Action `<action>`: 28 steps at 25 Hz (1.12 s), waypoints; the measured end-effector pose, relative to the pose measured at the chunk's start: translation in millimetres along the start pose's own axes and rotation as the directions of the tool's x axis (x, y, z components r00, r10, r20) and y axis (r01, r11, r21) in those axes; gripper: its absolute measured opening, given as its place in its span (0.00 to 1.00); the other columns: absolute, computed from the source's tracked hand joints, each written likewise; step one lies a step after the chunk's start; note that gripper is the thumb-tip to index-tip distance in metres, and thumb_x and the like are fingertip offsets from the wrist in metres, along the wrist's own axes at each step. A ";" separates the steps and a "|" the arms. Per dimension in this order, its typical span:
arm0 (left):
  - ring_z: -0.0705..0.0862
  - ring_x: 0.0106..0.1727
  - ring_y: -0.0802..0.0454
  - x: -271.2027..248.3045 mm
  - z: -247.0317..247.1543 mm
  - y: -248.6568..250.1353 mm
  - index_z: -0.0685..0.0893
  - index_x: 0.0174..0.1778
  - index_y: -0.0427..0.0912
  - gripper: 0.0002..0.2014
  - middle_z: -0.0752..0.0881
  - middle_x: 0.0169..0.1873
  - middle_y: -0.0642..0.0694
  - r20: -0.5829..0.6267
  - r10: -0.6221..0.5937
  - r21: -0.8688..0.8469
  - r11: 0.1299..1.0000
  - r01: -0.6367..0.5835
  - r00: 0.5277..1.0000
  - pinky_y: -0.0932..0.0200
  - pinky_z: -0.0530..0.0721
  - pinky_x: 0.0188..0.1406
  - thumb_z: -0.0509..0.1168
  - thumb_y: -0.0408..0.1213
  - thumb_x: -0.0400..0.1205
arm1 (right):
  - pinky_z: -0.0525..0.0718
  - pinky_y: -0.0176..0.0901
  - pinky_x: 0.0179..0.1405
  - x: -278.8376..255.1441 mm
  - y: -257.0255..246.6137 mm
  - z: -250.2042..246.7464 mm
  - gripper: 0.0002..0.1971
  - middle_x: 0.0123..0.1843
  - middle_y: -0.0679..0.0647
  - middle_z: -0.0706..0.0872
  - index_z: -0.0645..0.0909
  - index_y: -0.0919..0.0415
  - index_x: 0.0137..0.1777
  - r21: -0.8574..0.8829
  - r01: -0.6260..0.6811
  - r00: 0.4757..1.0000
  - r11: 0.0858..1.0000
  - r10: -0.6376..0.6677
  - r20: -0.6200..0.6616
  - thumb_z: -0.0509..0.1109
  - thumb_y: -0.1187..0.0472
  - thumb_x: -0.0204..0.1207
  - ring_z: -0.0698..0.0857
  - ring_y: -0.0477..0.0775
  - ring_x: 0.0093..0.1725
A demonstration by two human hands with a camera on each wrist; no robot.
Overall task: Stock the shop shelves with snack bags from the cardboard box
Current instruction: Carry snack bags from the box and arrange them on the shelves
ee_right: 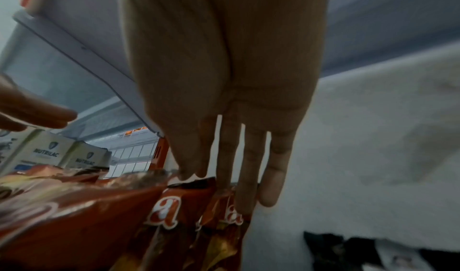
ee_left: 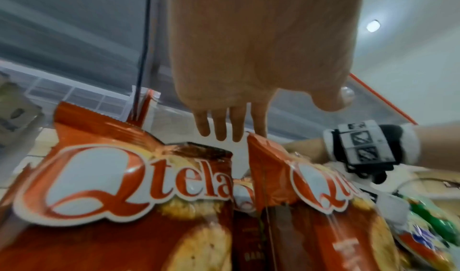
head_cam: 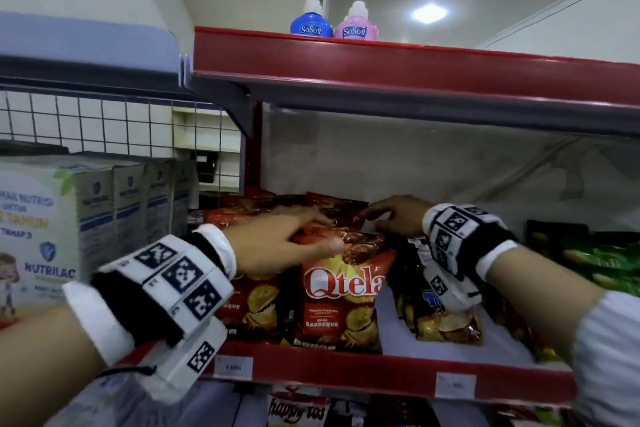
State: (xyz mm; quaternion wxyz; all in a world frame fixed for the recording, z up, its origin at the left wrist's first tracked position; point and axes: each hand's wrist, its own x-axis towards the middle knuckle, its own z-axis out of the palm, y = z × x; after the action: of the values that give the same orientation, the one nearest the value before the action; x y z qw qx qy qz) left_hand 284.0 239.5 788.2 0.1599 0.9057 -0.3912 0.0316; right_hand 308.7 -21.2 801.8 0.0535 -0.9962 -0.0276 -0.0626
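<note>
Reaching over a row of red snack bags [head_cam: 341, 291] standing upright on the red-edged shelf [head_cam: 381, 374]. Left hand [head_cam: 277, 243] with straight fingers [ee_left: 220, 125] laid across the bag tops, thumb at the front bag's upper edge. Right hand [head_cam: 398, 215] farther back, fingers [ee_right: 246, 167] straight and spread, tips touching the tops of the rear bags. Hands close together, not touching. Milk cartons [head_cam: 45, 229] left, green bags [head_cam: 599, 260] right, two bottles [head_cam: 329, 22] on top.

Red Qtela bags [head_cam: 341, 291] upright on shelf [head_cam: 381, 373]
</note>
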 end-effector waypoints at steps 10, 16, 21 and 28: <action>0.63 0.75 0.48 18.9 23.9 -15.5 0.49 0.79 0.59 0.52 0.65 0.75 0.50 0.087 0.024 0.344 0.938 -0.052 0.996 0.52 0.64 0.74 0.68 0.71 0.65 | 0.71 0.31 0.50 35.9 19.0 4.6 0.09 0.57 0.48 0.87 0.88 0.50 0.51 0.004 -0.061 0.998 0.998 0.061 -0.020 0.75 0.52 0.72 0.82 0.47 0.56; 0.57 0.74 0.52 19.8 33.8 -22.9 0.45 0.77 0.60 0.53 0.61 0.75 0.52 0.024 0.101 0.353 0.930 -0.103 0.995 0.55 0.57 0.75 0.67 0.73 0.64 | 0.71 0.34 0.59 71.4 -3.0 3.5 0.17 0.71 0.50 0.80 0.79 0.48 0.69 0.029 0.016 0.997 0.999 -0.014 -0.071 0.64 0.54 0.81 0.79 0.53 0.67; 0.57 0.74 0.52 20.0 37.7 -26.7 0.43 0.76 0.57 0.58 0.60 0.76 0.51 -0.024 0.183 0.455 0.877 -0.152 0.983 0.56 0.53 0.77 0.69 0.75 0.58 | 0.71 0.33 0.59 92.2 -18.9 21.8 0.19 0.71 0.53 0.81 0.80 0.52 0.69 -0.036 0.068 0.998 0.997 -0.068 -0.012 0.71 0.57 0.77 0.79 0.55 0.69; 0.61 0.72 0.49 28.8 51.8 -18.9 0.46 0.79 0.53 0.55 0.62 0.75 0.50 -0.122 0.221 0.489 0.862 -0.135 0.967 0.54 0.54 0.76 0.70 0.69 0.64 | 0.77 0.41 0.62 79.2 10.2 3.5 0.14 0.67 0.55 0.84 0.85 0.53 0.63 -0.042 -0.043 0.996 0.998 0.040 -0.075 0.66 0.61 0.80 0.82 0.57 0.64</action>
State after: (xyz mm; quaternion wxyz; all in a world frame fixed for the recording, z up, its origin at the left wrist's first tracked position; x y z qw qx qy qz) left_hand 314.0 215.2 739.5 -0.0378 0.8706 -0.4382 0.2206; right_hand 388.2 -27.2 807.4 0.0339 -0.9945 -0.0034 -0.0991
